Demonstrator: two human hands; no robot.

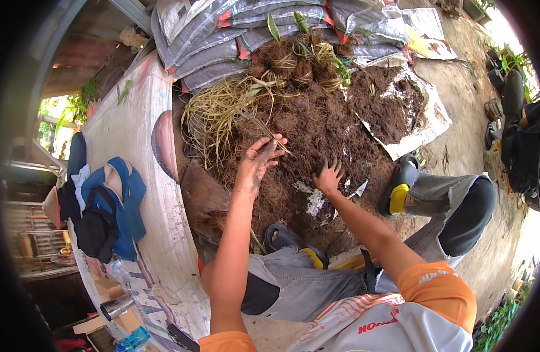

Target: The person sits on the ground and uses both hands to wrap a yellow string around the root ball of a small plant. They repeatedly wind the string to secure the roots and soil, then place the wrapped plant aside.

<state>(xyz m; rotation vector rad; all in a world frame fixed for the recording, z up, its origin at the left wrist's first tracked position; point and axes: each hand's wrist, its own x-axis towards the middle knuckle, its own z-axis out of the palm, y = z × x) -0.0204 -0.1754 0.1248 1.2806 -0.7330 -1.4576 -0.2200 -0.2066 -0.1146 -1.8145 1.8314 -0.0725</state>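
My left hand (261, 160) is raised above the pile, with a thin bundle of dry fibrous strips (266, 128) pinched in its soil-stained fingers. Brown coir-like fibre mixed with dark soil (316, 127) spreads below it. Against that fibre rests my right hand (329, 177), palm down and fingers apart; its fingertips are dark with soil. To the left of the pile lies a tangle of yellowish dry strips (210, 116). Farther off are several fibre-wrapped root balls (303, 72) tied with similar strips, with green leaves (273, 27) standing out of them.
Stacked grey sacks (208, 57) stand behind the root balls. A white sack sheet (421, 136) bearing fibre lies at right. A pale wooden bench (160, 220) runs along the left with a blue bag (135, 193) on it. My black clogs (287, 237) flank the pile.
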